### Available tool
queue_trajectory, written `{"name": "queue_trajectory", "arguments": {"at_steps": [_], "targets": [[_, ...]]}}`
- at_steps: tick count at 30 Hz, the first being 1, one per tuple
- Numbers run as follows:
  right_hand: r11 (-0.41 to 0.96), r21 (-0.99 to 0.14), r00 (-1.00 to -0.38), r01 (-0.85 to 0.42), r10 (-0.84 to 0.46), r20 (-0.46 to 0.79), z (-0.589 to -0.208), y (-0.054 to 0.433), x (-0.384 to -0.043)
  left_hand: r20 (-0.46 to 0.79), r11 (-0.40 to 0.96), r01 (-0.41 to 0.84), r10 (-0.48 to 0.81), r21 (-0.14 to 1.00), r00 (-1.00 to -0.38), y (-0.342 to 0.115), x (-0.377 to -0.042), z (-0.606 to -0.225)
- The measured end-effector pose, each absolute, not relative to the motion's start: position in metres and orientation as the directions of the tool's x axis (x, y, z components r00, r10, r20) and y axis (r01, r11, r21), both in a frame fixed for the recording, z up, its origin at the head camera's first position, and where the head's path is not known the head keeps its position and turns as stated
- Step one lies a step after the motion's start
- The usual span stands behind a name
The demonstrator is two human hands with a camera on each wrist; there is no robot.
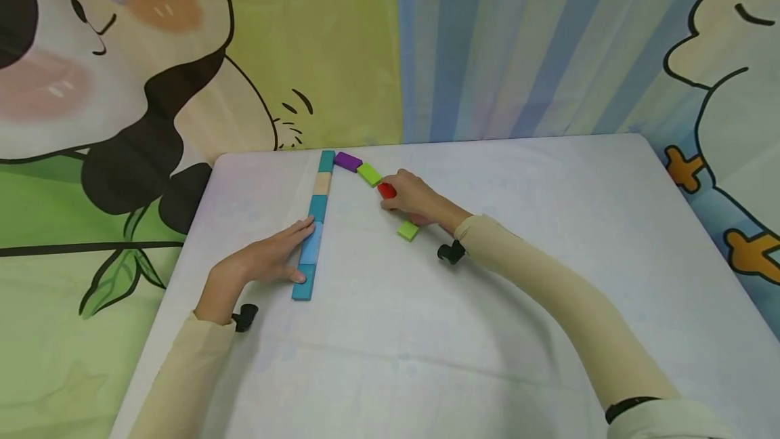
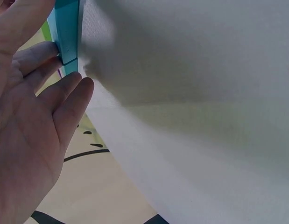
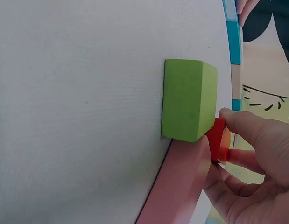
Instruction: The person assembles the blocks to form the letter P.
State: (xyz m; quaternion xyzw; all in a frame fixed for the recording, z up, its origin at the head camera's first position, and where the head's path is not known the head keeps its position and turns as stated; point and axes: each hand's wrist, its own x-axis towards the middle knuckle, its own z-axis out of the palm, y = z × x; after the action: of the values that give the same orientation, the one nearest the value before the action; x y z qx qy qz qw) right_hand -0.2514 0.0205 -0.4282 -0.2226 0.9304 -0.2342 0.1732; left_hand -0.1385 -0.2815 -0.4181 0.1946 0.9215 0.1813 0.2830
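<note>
A straight row of blocks runs down the table: a teal block point(image 1: 326, 161) at the far end, a beige block point(image 1: 321, 183), another teal block point(image 1: 317, 207), a light blue block point(image 1: 312, 246) and a near teal block point(image 1: 302, 287). My left hand point(image 1: 265, 256) lies along its left side, fingers nearly straight, fingertips and thumb at the blocks. My right hand point(image 1: 420, 198) pinches a red block point(image 3: 216, 140) between thumb and fingers. It sits just past a green block point(image 1: 369, 174) and a purple block point(image 1: 348, 161) that slant from the row's far end.
Below my right hand lie a pink block point(image 3: 174, 186), mostly hidden in the head view, and a second green block point(image 1: 407, 230). The white table point(image 1: 487, 358) ends at the back against a cartoon-printed cloth point(image 1: 341, 53). Black wrist cameras hang under both wrists.
</note>
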Motion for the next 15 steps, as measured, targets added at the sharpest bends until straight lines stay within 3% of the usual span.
{"name": "queue_trajectory", "arguments": {"at_steps": [15], "targets": [[0.831,-0.478,-0.821,-0.284,-0.468,-0.325,-0.428,0.0231,-0.2569,-0.461,0.86,0.254,0.461,0.442,-0.758,-0.2839,-0.1403,-0.4211]]}}
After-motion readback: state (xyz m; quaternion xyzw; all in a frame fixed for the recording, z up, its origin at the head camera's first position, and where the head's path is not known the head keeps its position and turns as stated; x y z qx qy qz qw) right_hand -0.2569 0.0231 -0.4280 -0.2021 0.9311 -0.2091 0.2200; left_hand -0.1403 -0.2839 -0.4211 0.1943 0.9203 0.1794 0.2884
